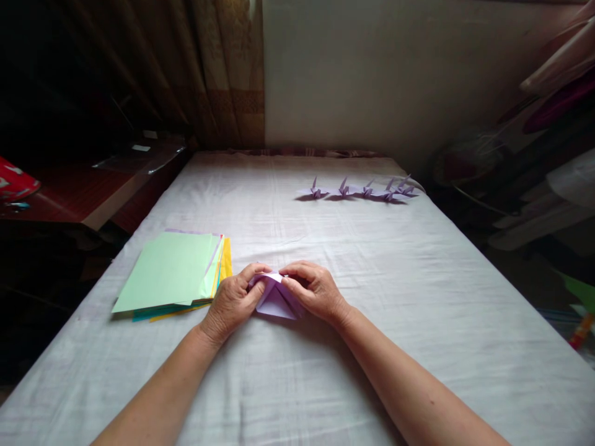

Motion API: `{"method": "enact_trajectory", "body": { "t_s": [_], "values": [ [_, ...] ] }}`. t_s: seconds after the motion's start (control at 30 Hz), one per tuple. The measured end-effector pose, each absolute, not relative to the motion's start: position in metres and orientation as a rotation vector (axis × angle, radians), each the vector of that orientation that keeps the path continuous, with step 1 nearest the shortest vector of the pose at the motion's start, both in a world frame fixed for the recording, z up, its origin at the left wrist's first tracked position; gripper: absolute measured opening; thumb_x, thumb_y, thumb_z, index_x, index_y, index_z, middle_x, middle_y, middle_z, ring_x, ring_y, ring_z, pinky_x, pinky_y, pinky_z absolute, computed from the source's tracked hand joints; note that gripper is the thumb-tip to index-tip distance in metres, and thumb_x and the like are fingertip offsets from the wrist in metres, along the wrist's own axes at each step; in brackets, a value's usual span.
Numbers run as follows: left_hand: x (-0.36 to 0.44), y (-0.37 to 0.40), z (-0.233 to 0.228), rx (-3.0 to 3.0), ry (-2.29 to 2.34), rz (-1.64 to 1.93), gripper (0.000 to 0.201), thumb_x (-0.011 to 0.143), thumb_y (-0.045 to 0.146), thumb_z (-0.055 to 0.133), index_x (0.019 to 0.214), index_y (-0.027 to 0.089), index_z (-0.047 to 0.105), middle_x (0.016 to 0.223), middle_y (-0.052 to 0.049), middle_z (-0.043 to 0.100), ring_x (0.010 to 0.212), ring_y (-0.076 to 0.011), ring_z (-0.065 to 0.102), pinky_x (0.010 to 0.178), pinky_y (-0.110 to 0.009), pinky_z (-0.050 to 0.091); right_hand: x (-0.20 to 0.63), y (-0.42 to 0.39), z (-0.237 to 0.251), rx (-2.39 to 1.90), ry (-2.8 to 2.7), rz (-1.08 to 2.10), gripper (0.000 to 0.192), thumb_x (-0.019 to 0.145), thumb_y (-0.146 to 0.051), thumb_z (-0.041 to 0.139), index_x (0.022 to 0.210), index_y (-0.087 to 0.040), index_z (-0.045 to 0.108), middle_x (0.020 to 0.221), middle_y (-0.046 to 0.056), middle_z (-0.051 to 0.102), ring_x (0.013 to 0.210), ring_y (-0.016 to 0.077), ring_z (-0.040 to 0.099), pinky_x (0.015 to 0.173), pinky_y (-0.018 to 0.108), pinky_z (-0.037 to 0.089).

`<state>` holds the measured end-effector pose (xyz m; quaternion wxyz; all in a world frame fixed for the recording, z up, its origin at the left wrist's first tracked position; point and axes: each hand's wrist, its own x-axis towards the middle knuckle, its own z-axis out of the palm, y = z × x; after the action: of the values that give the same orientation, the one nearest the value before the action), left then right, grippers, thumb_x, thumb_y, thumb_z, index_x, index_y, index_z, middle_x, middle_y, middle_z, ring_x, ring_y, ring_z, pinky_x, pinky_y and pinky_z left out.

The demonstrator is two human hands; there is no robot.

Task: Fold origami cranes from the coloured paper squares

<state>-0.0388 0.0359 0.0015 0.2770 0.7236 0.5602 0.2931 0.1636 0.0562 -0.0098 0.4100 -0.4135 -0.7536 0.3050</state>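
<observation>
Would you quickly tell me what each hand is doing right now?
Left hand: closed on the partly folded lilac paper piece.
Right hand: closed, pinching the same paper's top edge.

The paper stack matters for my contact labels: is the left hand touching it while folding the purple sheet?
Cannot tell. In the head view the left hand borders the paper stack, with neither gap nor contact plain.

Single view, head-worn: looks forward and down along the cloth-covered table [418,322] from its near end, close above both forearms (hands near centre), reaching the far wall [395,74]; no second view shares it.
</observation>
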Motion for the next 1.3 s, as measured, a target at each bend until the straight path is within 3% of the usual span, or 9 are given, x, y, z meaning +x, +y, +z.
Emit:
{"method": "enact_trajectory", "body": {
  "t_s": [0.13, 0.27, 0.47, 0.63, 0.8, 0.93, 1.17, 1.3],
  "values": [
    [-0.040, 0.038, 0.001, 1.847, 1.441, 0.816, 0.030, 0.085, 0.035, 0.049, 0.108, 0.023, 0.062, 0.100, -0.002, 0.074, 0.077, -0.0156, 0.067, 0.072, -0.025, 0.050, 0.163, 0.056, -0.009, -1.089, -1.964, 0.750, 0.017, 0.082, -0.024, 0.064, 0.097, -0.021, 0.071, 0.093, 0.005, 0.074, 0.085, 0.0185, 0.067, 0.079, 0.031, 0.052],
    [-0.040, 0.038, 0.005, 1.748, 1.452, 0.789, 0.036, 0.083, 0.041, 0.052, 0.111, 0.020, 0.059, 0.083, 0.000, 0.071, 0.052, -0.0116, 0.055, 0.052, -0.023, 0.044, 0.161, 0.055, -0.009, -1.125, -2.000, 0.699, 0.018, 0.080, -0.021, 0.065, 0.096, -0.021, 0.072, 0.093, 0.006, 0.073, 0.086, 0.0188, 0.067, 0.080, 0.031, 0.051],
    [-0.039, 0.039, 0.014, 1.692, 1.444, 0.781, 0.041, 0.084, 0.053, 0.049, 0.102, 0.019, 0.062, 0.076, -0.002, 0.069, 0.064, -0.0159, 0.061, 0.058, -0.024, 0.045, 0.159, 0.053, -0.009, -1.145, -2.010, 0.678, 0.017, 0.078, -0.019, 0.066, 0.094, -0.022, 0.071, 0.091, 0.004, 0.072, 0.085, 0.0181, 0.066, 0.080, 0.030, 0.051],
    [-0.032, 0.038, 0.012, 1.755, 1.585, 0.831, 0.034, 0.084, 0.050, 0.049, 0.085, 0.019, 0.065, 0.062, 0.003, 0.061, 0.053, -0.0119, 0.052, 0.052, -0.022, 0.040, 0.161, 0.055, -0.006, -1.124, -1.996, 0.713, 0.015, 0.079, -0.022, 0.066, 0.093, -0.021, 0.072, 0.091, 0.005, 0.073, 0.085, 0.0181, 0.066, 0.080, 0.030, 0.051],
    [-0.030, 0.037, 0.009, 1.728, 1.590, 0.858, 0.031, 0.081, 0.046, 0.050, 0.087, 0.020, 0.066, 0.067, 0.002, 0.065, 0.055, -0.0118, 0.055, 0.052, -0.021, 0.042, 0.163, 0.060, -0.011, -1.131, -1.925, 0.742, 0.020, 0.091, -0.023, 0.053, 0.092, -0.021, 0.073, 0.091, 0.005, 0.073, 0.086, 0.0168, 0.067, 0.080, 0.029, 0.052],
    [-0.030, 0.036, 0.007, 1.740, 1.600, 0.902, 0.030, 0.082, 0.045, 0.051, 0.090, 0.020, 0.066, 0.075, 0.000, 0.069, 0.059, -0.0127, 0.059, 0.058, -0.022, 0.046, 0.163, 0.061, -0.016, -1.151, -1.948, 0.684, 0.016, 0.086, -0.021, 0.061, 0.095, -0.023, 0.074, 0.094, 0.006, 0.072, 0.088, 0.0178, 0.067, 0.082, 0.030, 0.053],
    [-0.026, 0.033, 0.005, 1.729, 1.577, 0.994, 0.027, 0.084, 0.042, 0.054, 0.096, 0.020, 0.066, 0.092, -0.003, 0.074, 0.064, -0.0129, 0.065, 0.063, -0.022, 0.051, 0.160, 0.058, -0.020, -1.080, -2.017, 0.553, 0.010, 0.086, -0.021, 0.064, 0.082, -0.022, 0.073, 0.089, 0.005, 0.070, 0.084, 0.0172, 0.065, 0.080, 0.031, 0.051],
    [-0.025, 0.033, 0.005, 1.747, 1.622, 0.950, 0.033, 0.082, 0.045, 0.057, 0.101, 0.020, 0.065, 0.077, 0.000, 0.072, 0.052, -0.0108, 0.056, 0.052, -0.020, 0.044, 0.157, 0.057, -0.022, -1.121, -2.030, 0.488, 0.010, 0.085, -0.021, 0.065, 0.077, -0.022, 0.071, 0.088, 0.005, 0.069, 0.085, 0.0179, 0.063, 0.080, 0.032, 0.050]
  ]
}}
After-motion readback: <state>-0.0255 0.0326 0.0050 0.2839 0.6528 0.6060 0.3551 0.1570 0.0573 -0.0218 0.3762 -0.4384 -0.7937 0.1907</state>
